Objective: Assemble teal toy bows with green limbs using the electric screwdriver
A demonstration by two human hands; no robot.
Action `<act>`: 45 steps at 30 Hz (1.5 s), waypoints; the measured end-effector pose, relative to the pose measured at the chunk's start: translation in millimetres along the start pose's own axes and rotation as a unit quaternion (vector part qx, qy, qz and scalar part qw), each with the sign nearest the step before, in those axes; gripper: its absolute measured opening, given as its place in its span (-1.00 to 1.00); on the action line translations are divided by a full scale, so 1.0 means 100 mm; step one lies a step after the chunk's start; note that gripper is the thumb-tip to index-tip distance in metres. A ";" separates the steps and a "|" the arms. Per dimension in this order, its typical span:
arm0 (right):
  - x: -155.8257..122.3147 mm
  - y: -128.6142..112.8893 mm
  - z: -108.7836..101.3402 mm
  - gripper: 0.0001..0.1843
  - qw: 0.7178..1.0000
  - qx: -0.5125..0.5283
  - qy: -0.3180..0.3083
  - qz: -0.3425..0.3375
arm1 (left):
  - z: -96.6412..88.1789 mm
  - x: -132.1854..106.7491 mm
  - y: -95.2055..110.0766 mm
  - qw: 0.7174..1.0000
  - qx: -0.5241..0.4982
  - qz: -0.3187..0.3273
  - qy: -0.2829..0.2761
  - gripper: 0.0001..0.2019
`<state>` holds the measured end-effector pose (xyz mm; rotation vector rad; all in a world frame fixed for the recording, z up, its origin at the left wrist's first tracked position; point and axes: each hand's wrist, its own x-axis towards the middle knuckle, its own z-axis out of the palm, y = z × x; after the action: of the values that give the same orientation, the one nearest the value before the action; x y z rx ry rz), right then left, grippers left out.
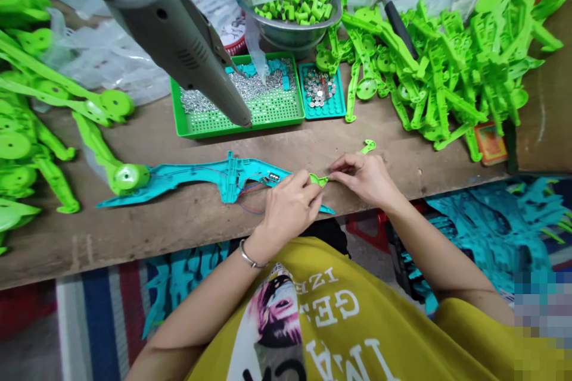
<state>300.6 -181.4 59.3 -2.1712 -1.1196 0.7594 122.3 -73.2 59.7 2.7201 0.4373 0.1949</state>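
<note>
On the left end of the brown wooden bench [80, 244] lies a heap of lime-green plastic arms [15, 146] with round discs. Along the bench's front edge, from left of the middle, stretches a long turquoise plastic bow-shaped piece [187, 175]; a single green disc-ended arm [129, 177] touches its left part.

Farther back, a red plastic basket [235, 48] shows whitish contents, partly hidden by a grey powered screwdriver [179, 36] hanging aslant. Its tip stands over the front rim of a bright green, rectangular, perforated tray [272, 111], which holds small silver metal bits [196, 100] and turquoise plastic pieces [286, 68]. Behind the tray, a round steel bowl [295, 33] holds short green cylinders [308, 6].

The left hand [292, 202] is curled nearly closed over the right part of the bow-shaped piece, whose tip juts out beyond it; what the fingers grip underneath is hidden. A small, curved green plastic part [319, 180] lies between the hands, just right of the left fingers. The right hand [364, 178] pinches its right end, thumb and forefinger together.

Just right of the perforated tray, a small teal tray [329, 111] holds round silver discs [316, 95]. A larger green heap [433, 65] fills the bench's far right corner.
</note>
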 end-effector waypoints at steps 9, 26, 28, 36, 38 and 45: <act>0.02 -0.06 0.02 -0.90 0.999 -0.036 0.000 -0.005 | 0.05 0.07 0.01 0.997 0.023 -0.079 -0.006 -0.74; 0.01 -0.11 0.10 -0.89 0.993 -0.059 -0.017 -0.100 | -0.06 0.17 0.14 0.985 0.080 -0.083 -0.131 -0.75; 0.00 -0.12 0.14 -0.92 0.993 -0.069 -0.018 -0.093 | -0.06 0.17 0.12 0.985 0.079 -0.080 -0.132 -0.73; -0.03 -0.12 0.28 -0.85 0.990 -0.079 0.006 -0.117 | -0.16 -0.07 0.03 0.986 0.092 0.016 -0.140 -0.76; -0.05 -0.11 0.30 -0.81 0.989 -0.067 0.005 -0.131 | -0.15 -0.14 -0.04 0.989 0.071 0.029 -0.127 -0.74; -0.10 -0.07 0.33 -0.70 0.978 -0.108 0.000 -0.177 | -0.14 -0.15 -0.26 0.994 -0.032 -0.097 -0.026 -0.73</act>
<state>269.0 -178.8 44.3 -2.0539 -1.5982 0.4959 97.8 -50.2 61.0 2.5947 0.6634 0.0826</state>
